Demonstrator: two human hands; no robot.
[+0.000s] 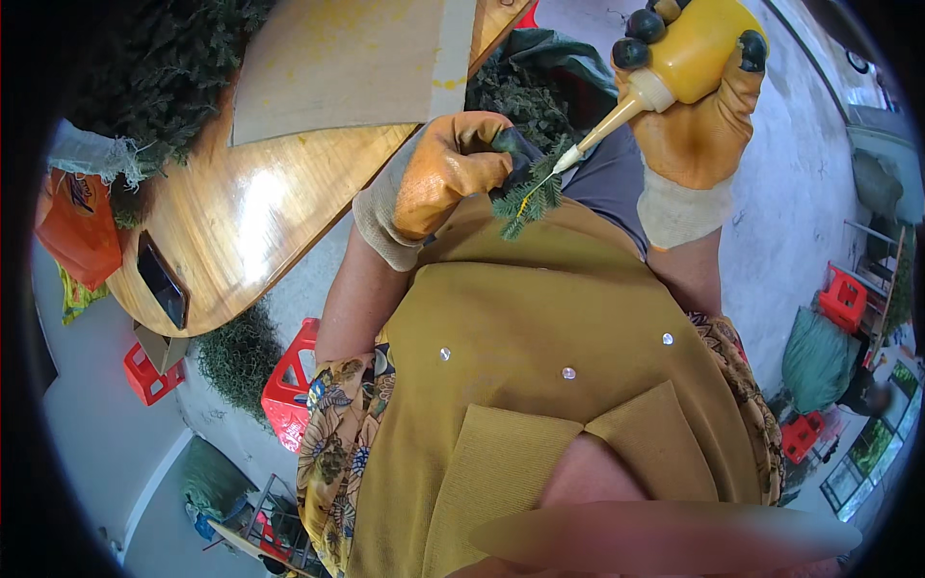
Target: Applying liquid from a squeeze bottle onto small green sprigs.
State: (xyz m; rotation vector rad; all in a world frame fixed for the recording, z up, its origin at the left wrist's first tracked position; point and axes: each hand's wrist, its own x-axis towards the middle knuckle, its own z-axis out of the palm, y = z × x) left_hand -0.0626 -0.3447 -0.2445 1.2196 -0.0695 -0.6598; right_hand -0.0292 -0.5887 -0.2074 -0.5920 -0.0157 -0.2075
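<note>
My left hand [453,171], in an orange-palmed work glove with dark fingertips, is closed on a small green fir sprig [525,204] above my lap. A streak of yellow runs along the sprig's needles. My right hand [696,130], gloved the same way, wraps round a yellow squeeze bottle [711,48]. The bottle tilts down to the left, and its long nozzle [609,123] ends in a pale tip at the sprig. Whether the tip touches the needles, I cannot tell.
A wooden table [212,231] on the left bears a yellow-spotted board [352,72], a phone [162,279] and a heap of green branches [164,72]. More greenery [520,91] lies beyond my hands. An orange bag [79,231] hangs at the table's edge; a red stool [289,390] stands beside me.
</note>
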